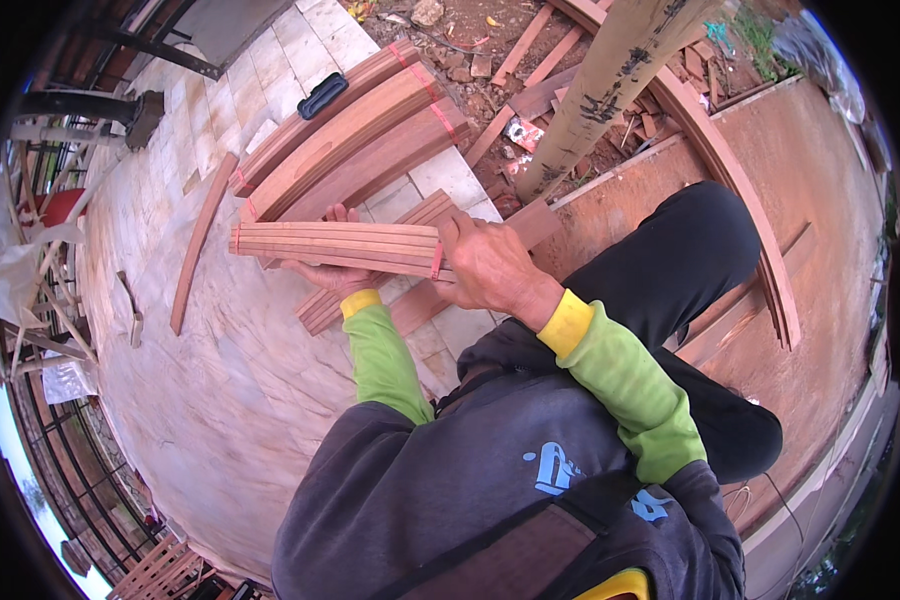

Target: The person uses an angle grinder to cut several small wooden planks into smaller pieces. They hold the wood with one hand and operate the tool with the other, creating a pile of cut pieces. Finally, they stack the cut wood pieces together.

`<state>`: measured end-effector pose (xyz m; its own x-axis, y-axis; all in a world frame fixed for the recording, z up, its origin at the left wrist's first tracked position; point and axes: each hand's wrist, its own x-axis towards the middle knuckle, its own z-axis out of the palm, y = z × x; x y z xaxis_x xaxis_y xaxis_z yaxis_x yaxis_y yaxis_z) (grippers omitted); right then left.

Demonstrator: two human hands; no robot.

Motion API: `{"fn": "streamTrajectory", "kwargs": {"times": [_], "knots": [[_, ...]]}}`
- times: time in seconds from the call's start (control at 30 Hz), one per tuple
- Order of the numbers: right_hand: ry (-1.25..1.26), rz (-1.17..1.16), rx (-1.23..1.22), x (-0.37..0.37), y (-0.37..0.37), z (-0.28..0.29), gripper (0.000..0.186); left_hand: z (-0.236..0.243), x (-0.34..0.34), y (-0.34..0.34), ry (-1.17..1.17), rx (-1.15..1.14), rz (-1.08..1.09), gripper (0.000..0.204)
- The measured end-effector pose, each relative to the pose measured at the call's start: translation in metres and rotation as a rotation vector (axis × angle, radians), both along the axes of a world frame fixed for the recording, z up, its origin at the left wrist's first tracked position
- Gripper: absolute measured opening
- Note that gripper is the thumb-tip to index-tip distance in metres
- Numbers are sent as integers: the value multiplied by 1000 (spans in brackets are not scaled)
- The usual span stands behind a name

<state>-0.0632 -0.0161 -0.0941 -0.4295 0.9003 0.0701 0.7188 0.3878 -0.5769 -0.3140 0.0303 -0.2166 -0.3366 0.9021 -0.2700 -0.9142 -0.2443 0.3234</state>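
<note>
A bundle of reddish-brown wooden slats (pixel 335 244), bound with red string near both ends, is held up in front of me. My left hand (pixel 345 279) supports it from beneath, its fingertips showing past the far side. My right hand (pixel 495 262) grips the right end, fingers wrapped over it beside the red tie. Just beyond lie several curved bundles of wooden slats (pixel 345 127), also tied with red string. Below my hands, more wooden pieces (pixel 320 308) rest on the tiles, partly hidden by the held bundle and my arms.
A dark oblong case or tool (pixel 322 95) sits on the far bundles. One loose curved slat (pixel 203 243) lies at left on the tiled floor (pixel 200 400). A pale post (pixel 610 95) rises at far right, near a long curved wooden piece (pixel 735 180) and scattered offcuts on soil.
</note>
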Motion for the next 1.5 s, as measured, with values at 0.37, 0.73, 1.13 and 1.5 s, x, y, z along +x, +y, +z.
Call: {"fn": "streamTrajectory", "kwargs": {"times": [0.37, 0.73, 1.13, 1.5], "knots": [[-54, -35, -8, 69, -5, 66, 70, 107, 54, 29, 311, 391, -152, 72], [88, -123, 223, 122, -27, 144, 58, 227, 135, 51, 215, 1024, -459, 90], [107, -247, 277, 225, -96, 148, 71, 262, 202, 36, 86, 1141, -583, 96], [1299, -344, -58, 205, -116, 102, 113, 255, 225, 34, 79, 1112, -595, 101]]}}
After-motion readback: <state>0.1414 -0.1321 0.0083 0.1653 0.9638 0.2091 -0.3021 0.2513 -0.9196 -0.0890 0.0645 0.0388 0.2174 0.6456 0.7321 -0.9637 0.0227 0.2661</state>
